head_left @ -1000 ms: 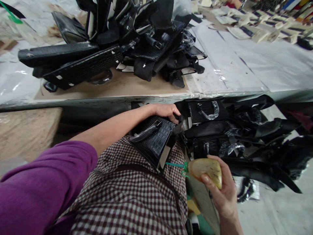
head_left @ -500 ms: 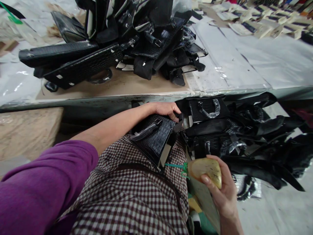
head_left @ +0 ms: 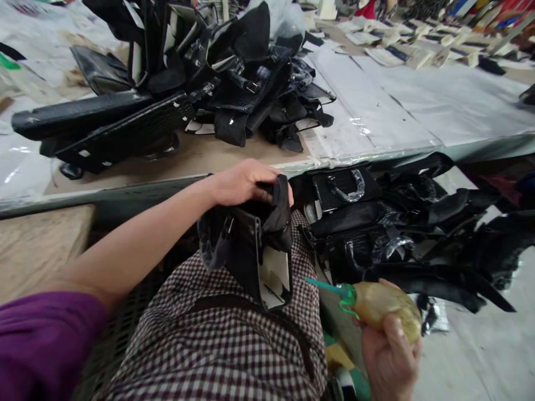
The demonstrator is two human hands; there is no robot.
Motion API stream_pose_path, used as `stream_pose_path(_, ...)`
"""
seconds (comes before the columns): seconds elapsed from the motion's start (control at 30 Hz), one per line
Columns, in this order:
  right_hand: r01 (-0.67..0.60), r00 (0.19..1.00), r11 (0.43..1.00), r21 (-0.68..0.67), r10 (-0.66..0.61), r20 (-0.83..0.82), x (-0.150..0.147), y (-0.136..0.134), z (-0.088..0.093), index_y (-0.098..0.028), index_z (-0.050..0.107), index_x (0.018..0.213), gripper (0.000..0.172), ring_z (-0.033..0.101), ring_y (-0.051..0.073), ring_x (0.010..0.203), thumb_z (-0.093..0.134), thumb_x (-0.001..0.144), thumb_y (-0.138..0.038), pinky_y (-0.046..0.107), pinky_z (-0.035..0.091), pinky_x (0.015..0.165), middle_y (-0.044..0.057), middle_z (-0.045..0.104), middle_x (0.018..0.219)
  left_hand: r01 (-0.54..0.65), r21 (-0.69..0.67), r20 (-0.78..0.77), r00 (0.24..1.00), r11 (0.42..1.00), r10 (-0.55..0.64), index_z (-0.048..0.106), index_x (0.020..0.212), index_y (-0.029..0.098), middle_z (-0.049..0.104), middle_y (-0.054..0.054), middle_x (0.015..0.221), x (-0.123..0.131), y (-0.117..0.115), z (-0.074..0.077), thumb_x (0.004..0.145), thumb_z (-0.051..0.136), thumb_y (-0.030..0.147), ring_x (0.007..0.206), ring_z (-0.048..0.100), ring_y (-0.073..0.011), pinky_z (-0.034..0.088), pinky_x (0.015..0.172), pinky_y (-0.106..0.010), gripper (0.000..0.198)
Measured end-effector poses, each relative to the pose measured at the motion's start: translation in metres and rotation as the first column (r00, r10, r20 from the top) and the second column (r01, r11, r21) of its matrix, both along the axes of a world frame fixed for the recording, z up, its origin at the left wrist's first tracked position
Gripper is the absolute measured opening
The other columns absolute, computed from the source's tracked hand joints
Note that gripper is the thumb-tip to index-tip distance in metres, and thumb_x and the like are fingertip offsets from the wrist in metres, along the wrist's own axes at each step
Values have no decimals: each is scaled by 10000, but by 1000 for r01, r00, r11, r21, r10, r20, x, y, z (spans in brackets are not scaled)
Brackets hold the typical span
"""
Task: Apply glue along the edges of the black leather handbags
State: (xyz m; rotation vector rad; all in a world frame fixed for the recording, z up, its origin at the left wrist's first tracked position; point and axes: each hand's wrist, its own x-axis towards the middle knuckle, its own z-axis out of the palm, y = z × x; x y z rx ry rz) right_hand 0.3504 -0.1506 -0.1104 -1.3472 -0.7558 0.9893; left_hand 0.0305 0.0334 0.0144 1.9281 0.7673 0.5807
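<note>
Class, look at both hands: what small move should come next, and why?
Probably, the right hand should ease the bottle toward the pale panel of the black bag: its green nozzle points that way but stands apart, while the left hand grips the black flap above, leaving the panel exposed.

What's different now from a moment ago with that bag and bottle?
The left hand has turned the black bag, so more of its pale panel shows. The right hand has drawn the bottle rightward, its nozzle now clear of the bag. Both hands kept their holds; the pile on the table looks unchanged.
</note>
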Motion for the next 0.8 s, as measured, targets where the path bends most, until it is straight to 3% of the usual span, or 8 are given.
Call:
stream_pose_path(0.1,57,998,998,18,-58,33,1,-7,6,-212,568,1317,445,580,238,873,557,887,-327,284,509,561,125,542,1227,-100,213,-21,994,972,107,767,917,224,740,-21,1022,-3,-38,9,898,560,119,943,687,-139,505,913,-227,234)
stream_pose_path(0.17,86,995,996,0,-86,41,3,-11,6,-208,563,1321,455,580,242,871,577,883,-326,295,514,570,129,549,1186,-107,283,-45,991,953,124,763,945,236,741,-15,1055,-3,-56,0,895,509,70,983,685,-128,502,934,-205,308)
stream_pose_path(0.23,92,994,994,-51,-89,59,6,-13,2,-208,565,1315,482,580,244,869,638,856,-335,294,508,573,123,564,1135,-123,263,-41,989,957,139,754,961,230,739,-17,1056,-2,-66,-15,894,480,43,982,685,-120,511,924,-187,339)
stream_pose_path(0.37,38,972,992,-118,-9,235,12,-13,-19,-222,561,1311,571,589,277,962,728,796,-404,335,531,676,108,598,1158,-187,162,4,982,969,189,738,917,227,727,-10,1064,-2,-70,-37,918,506,71,962,685,-123,523,919,-187,280)
stream_pose_path(0.47,5,926,991,-131,45,375,11,-7,-31,-218,559,1305,598,594,294,1004,730,789,-468,370,539,732,109,596,1216,-195,97,7,981,976,195,738,912,227,729,-16,1068,-5,-68,-38,918,522,100,972,685,-146,529,940,-225,252)
stream_pose_path(0.57,-7,907,991,-132,62,416,6,4,-32,-209,572,1275,596,598,296,1010,741,780,-493,383,538,747,112,597,1230,-198,40,2,980,979,198,735,921,207,730,-33,1064,-6,-67,-33,928,534,137,968,687,-157,533,938,-224,213)
stream_pose_path(0.8,-25,876,986,-166,101,472,-3,25,-26,-210,589,1250,646,619,300,1021,751,738,-568,467,517,892,106,630,1203,-159,207,42,987,965,154,717,911,211,716,-28,1039,-6,-66,-34,950,532,86,929,692,-154,570,858,-224,227)
